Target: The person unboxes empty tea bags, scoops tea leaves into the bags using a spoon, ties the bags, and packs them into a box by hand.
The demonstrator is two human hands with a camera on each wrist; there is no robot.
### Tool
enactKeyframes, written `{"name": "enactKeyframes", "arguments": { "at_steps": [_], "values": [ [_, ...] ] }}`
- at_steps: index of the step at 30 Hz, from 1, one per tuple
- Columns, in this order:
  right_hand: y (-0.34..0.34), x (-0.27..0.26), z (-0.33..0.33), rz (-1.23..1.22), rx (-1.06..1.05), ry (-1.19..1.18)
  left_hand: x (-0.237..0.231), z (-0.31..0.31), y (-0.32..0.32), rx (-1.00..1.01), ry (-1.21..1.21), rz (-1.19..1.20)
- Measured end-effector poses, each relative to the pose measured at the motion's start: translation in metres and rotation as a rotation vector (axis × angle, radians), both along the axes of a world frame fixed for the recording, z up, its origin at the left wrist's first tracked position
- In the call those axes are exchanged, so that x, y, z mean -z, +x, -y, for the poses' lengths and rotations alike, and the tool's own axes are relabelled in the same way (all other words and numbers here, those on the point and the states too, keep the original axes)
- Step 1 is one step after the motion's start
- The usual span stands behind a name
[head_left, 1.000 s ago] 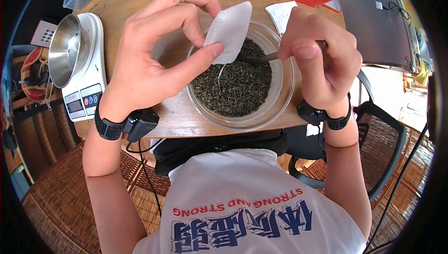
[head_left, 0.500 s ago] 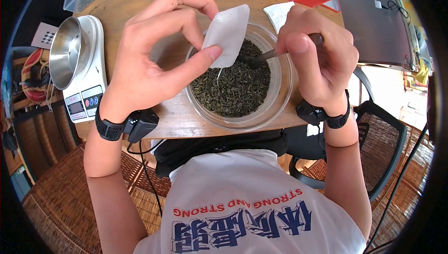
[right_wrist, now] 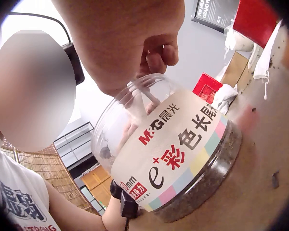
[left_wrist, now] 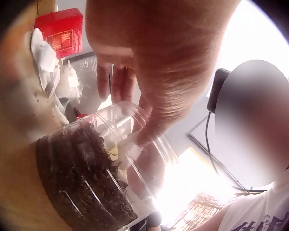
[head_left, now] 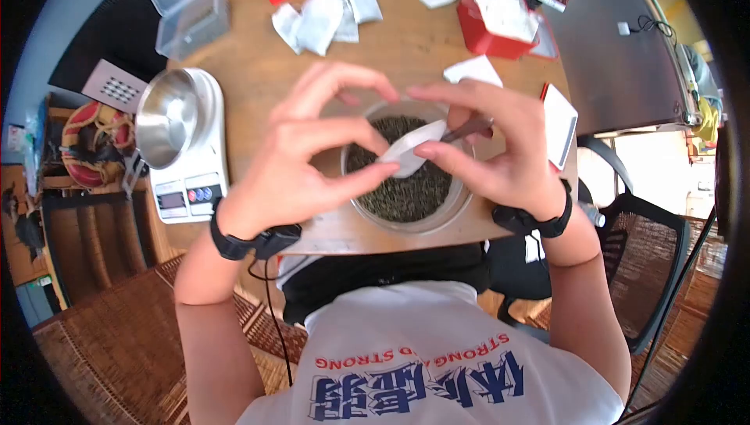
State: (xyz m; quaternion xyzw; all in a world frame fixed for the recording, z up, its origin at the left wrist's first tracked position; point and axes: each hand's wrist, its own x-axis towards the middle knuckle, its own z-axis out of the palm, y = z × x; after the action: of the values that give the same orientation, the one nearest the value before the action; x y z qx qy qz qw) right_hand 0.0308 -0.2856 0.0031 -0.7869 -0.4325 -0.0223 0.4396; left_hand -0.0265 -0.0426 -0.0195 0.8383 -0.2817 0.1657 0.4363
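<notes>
- Left hand (head_left: 301, 155) pinches a small white pouch (head_left: 406, 159) above the clear round plastic tub (head_left: 459, 201), perhaps so spills land inside.
- Right hand's (head_left: 512, 144) grip holds a slim dark handle (head_left: 474, 126) over the tub, thumb against the pouch.

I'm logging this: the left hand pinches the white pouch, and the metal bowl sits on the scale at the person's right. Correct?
Wrong side: the head view shows the metal bowl sitting on the scale at the person's left. The left hand does pinch the white pouch.
</notes>
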Motion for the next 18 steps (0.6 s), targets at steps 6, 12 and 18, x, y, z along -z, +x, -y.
{"name": "enactKeyframes", "arguments": {
  "at_steps": [6,12,18],
  "values": [
    [0.008,0.012,-0.001,0.038,0.003,0.105,-0.002,0.001,-0.002,0.011,-0.056,-0.090],
    [0.013,0.026,-0.003,0.127,0.004,0.185,0.002,-0.002,0.003,0.008,0.069,0.044],
    [0.012,0.020,0.001,0.142,-0.037,0.179,-0.025,-0.001,-0.009,-0.077,0.159,0.062]
  ]
}}
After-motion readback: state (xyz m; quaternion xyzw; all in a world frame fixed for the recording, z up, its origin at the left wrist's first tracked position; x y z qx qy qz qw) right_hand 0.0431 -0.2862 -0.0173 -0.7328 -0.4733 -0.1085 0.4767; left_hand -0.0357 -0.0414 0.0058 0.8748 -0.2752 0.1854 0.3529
